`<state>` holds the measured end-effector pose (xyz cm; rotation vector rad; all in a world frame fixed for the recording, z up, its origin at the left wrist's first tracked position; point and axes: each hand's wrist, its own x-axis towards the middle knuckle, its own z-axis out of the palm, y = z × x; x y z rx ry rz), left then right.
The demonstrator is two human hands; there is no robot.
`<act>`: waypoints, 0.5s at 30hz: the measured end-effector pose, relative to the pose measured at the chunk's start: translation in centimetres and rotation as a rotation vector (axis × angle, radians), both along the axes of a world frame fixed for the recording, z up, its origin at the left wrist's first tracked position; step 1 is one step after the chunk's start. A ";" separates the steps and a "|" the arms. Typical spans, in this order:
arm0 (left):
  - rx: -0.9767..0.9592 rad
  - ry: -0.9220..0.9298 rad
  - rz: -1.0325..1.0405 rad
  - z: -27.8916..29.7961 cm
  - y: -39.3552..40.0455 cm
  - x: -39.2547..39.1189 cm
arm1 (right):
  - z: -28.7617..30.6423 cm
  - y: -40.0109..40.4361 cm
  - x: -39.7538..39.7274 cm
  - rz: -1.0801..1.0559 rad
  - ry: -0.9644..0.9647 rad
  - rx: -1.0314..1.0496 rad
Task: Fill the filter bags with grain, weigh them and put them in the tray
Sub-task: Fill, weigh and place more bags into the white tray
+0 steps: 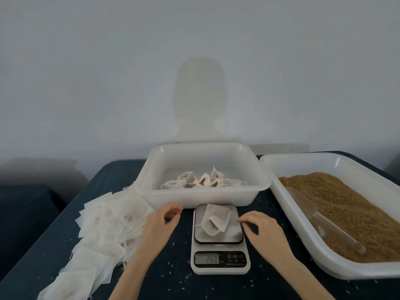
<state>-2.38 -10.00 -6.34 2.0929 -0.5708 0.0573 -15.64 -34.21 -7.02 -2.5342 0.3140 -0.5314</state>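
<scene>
A filled filter bag [215, 219] is seen lying on the plate of the scale [219, 239], between the two hands. The left hand [161, 221] is held just left of the plate, its fingers [173, 210] loosely curled and nothing gripped. The right hand [259, 226] is held just right of the plate, its fingers [244, 219] curled near the plate's edge; whether the edge is touched cannot be told.

Beyond the fingers, the tray [203, 191] with finished bags is placed; to the right, the grain tub [324, 263] with its scoop [307, 208]. Empty bags [104, 224] are heaped left of the left hand.

The weighing is judged to be under way. The reading could be falsified if the plate were pressed by the right fingers. The bag's mouth looks open, so grain could be spilled if the bag were tipped while being carried to the tray.
</scene>
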 end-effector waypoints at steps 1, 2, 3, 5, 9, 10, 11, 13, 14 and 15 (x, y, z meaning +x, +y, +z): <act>-0.003 -0.009 -0.007 0.0 -0.1 -0.1 | 0.0 0.0 -0.1 0.001 -0.002 -0.001; -0.005 -0.020 -0.016 0.0 -0.2 -0.2 | -0.1 -0.1 -0.3 0.000 -0.007 0.002; -0.005 -0.033 -0.027 -0.1 -0.3 -0.2 | -0.1 -0.2 -0.4 -0.002 -0.011 0.009; 0.010 -0.059 -0.050 0.0 -0.6 -0.4 | -0.1 -0.2 -0.6 -0.012 -0.009 0.028; 0.143 -0.102 -0.092 0.0 -1.1 -0.4 | -0.2 -0.1 -0.8 -0.017 0.007 0.052; 0.190 -0.122 -0.108 -0.1 -1.3 -0.4 | -0.1 0.0 -0.8 -0.014 0.014 0.054; 0.236 -0.145 -0.127 -0.1 -1.5 -0.4 | 0.0 0.2 -0.7 -0.009 0.017 0.057; 0.311 -0.197 -0.177 -0.2 -2.1 -0.6 | 0.4 0.7 -0.3 0.014 0.003 0.080; 0.337 -0.222 -0.206 -0.2 -2.5 -0.7 | 0.6 1.1 -0.1 0.032 0.000 0.082; 0.356 -0.247 -0.231 -0.2 -2.8 -0.8 | 0.9 1.5 0.1 0.050 0.005 0.071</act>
